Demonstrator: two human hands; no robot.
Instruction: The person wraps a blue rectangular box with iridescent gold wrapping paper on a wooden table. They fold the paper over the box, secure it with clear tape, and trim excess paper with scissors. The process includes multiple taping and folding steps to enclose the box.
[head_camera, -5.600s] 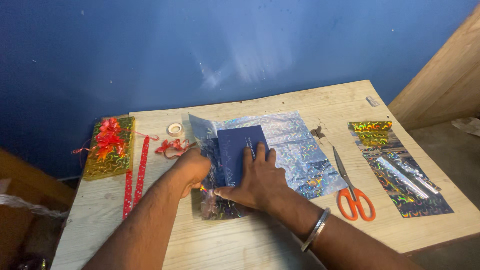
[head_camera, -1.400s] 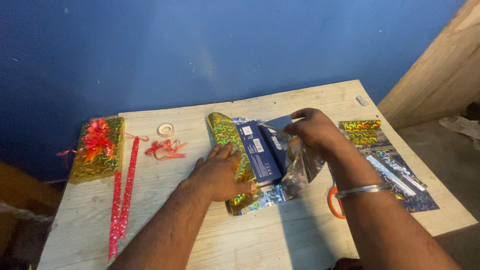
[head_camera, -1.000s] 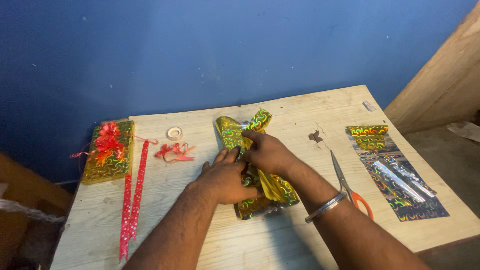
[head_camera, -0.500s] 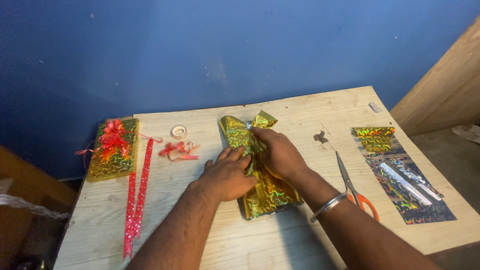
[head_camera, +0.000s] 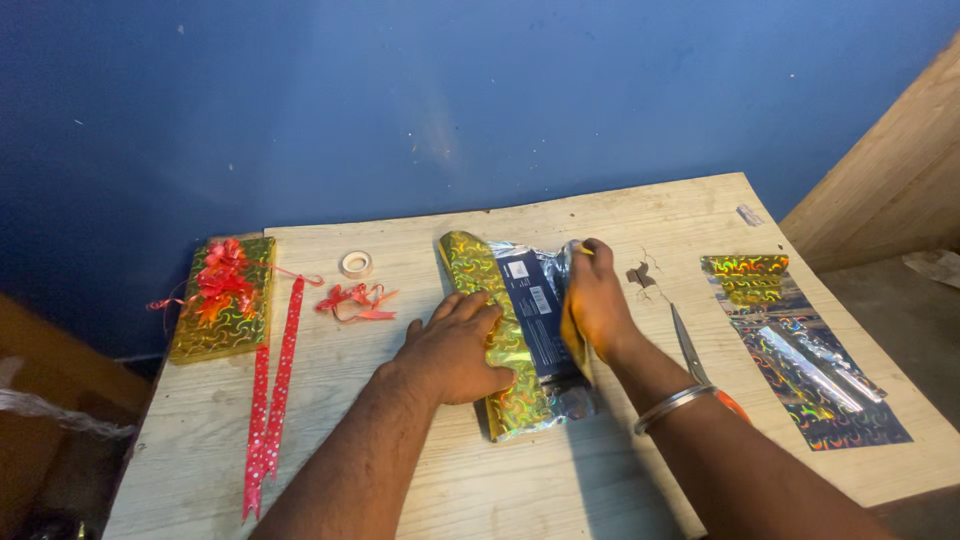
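Mid-surface: left hand (head_camera: 455, 350) flat, fingers spread, pinning gold foil wrap (head_camera: 500, 340) over dark blue box (head_camera: 535, 315) so fold holds. Right hand (head_camera: 597, 305) fingers pinch opposite flap, lifted upright, exposing box. Orange-handled scissors (head_camera: 692, 350) right; tape roll (head_camera: 355, 264) toward far edge.

On the table (head_camera: 620, 210), the half-wrapped box (head_camera: 535, 320) lies centrally between both hands, wrapped gift (head_camera: 222, 296) far left, scissors (head_camera: 690, 345) right.
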